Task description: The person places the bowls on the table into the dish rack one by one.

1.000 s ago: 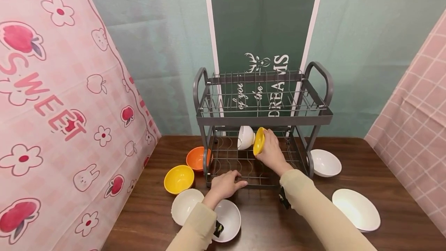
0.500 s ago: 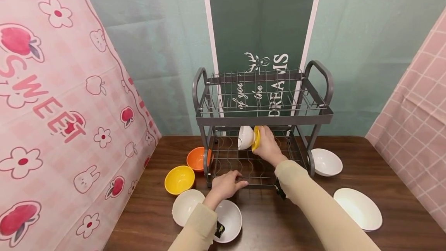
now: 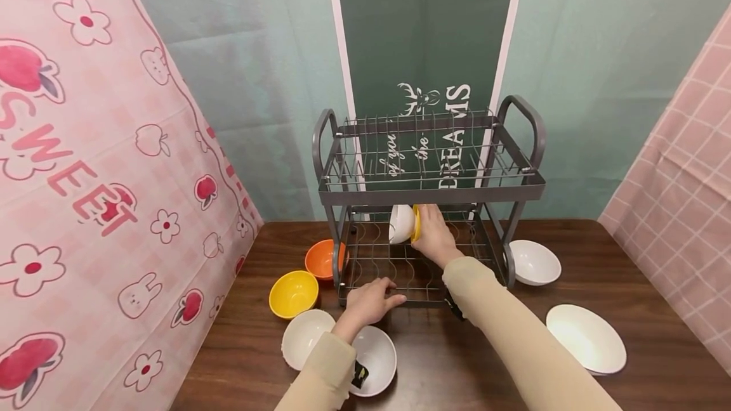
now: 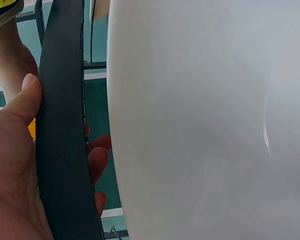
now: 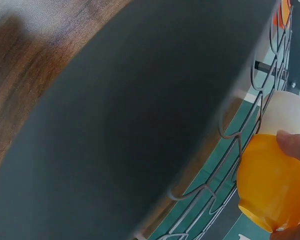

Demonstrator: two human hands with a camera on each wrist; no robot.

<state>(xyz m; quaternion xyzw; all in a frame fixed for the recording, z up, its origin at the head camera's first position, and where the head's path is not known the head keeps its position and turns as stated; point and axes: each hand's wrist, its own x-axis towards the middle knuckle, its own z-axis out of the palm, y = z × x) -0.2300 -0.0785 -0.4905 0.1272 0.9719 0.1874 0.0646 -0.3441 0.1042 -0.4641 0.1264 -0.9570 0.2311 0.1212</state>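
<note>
A two-tier dark grey dish rack (image 3: 431, 197) stands on the table. On its lower tier a white bowl (image 3: 401, 224) stands on its side. My right hand (image 3: 436, 237) holds a small yellow bowl (image 5: 272, 180) on its side, right behind the white bowl's base. In the right wrist view the thumb lies on the yellow bowl near its rim, and most of the hand is out of frame. My left hand (image 3: 368, 302) grips the front rail (image 4: 67, 120) of the lower tier, its thumb on one side and fingertips curled on the other.
Left of the rack are an orange bowl (image 3: 321, 260), another yellow bowl (image 3: 294, 295) and a cream bowl (image 3: 306, 337). A white bowl (image 3: 378, 363) sits under my left forearm. To the right are a white bowl (image 3: 535, 263) and an oval white dish (image 3: 587, 339). The upper tier hangs above my right hand.
My right hand has moved left with the yellow bowl, turning it more upright on its side and bringing it against the white bowl. The left hand stays on the rail.
</note>
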